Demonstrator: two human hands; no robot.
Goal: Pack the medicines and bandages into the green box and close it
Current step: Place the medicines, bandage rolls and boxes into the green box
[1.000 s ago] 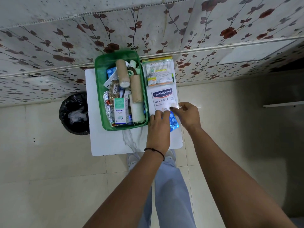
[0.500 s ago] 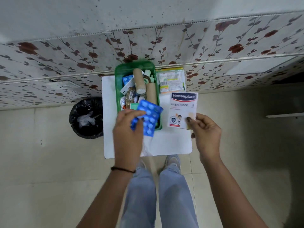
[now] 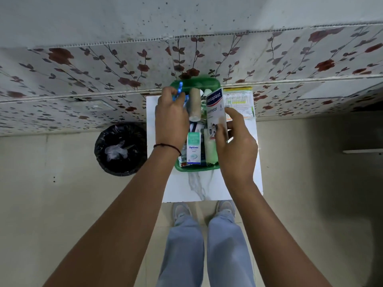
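The green box (image 3: 196,168) sits on a small white table (image 3: 209,187), filled with bandage rolls (image 3: 195,104), an Optiaex carton (image 3: 193,149) and other medicines. My left hand (image 3: 171,117) is over the box's far left side, holding the blue pill strip (image 3: 179,90) on edge. My right hand (image 3: 233,139) holds the white Hansaplast plaster pack (image 3: 215,108) upright over the box's right side. A clear packet of cotton swabs (image 3: 240,102) lies on the table to the right of the box.
A black-lined waste bin (image 3: 121,149) stands on the floor left of the table. A flower-patterned wall (image 3: 103,79) runs right behind the table. My legs and shoes (image 3: 204,210) are at the table's near edge.
My left hand carried the blue pill strip from the box's near side to its far left corner. My right hand lifted the Hansaplast pack off the table and brought it over the box.
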